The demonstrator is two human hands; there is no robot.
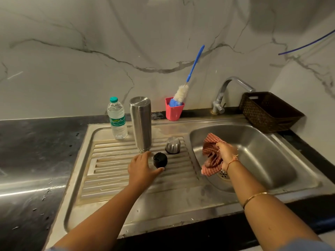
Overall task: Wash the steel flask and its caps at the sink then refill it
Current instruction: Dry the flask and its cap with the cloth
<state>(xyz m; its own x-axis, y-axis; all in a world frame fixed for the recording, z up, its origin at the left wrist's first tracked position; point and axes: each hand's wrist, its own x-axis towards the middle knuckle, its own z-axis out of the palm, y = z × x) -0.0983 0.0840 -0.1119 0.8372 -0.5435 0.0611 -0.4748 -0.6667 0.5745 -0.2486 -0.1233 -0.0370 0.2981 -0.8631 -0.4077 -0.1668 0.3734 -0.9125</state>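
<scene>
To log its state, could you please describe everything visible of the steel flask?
The flask is a tall brushed-steel cylinder, uncapped, standing upside down, neck on the ribbed drainboard. A water bottle stands just left, a steel cap and black cap right. The left hand is close to its neck; contact unclear.

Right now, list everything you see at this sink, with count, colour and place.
steel flask: one, silver, upright on drainboard
steel cap: one, silver, drainboard, right of flask
black cap: one, black, drainboard, front of flask
water bottle: one, clear, green cap, left of flask
cup: one, pink, behind drainboard
bottle brush: one, blue and white, in cup
tap: one, steel, behind sink
basket: one, dark brown, right of tap
cloth: one, red checked, over sink
left hand: one, at black cap
right hand: one, gripping cloth
</scene>
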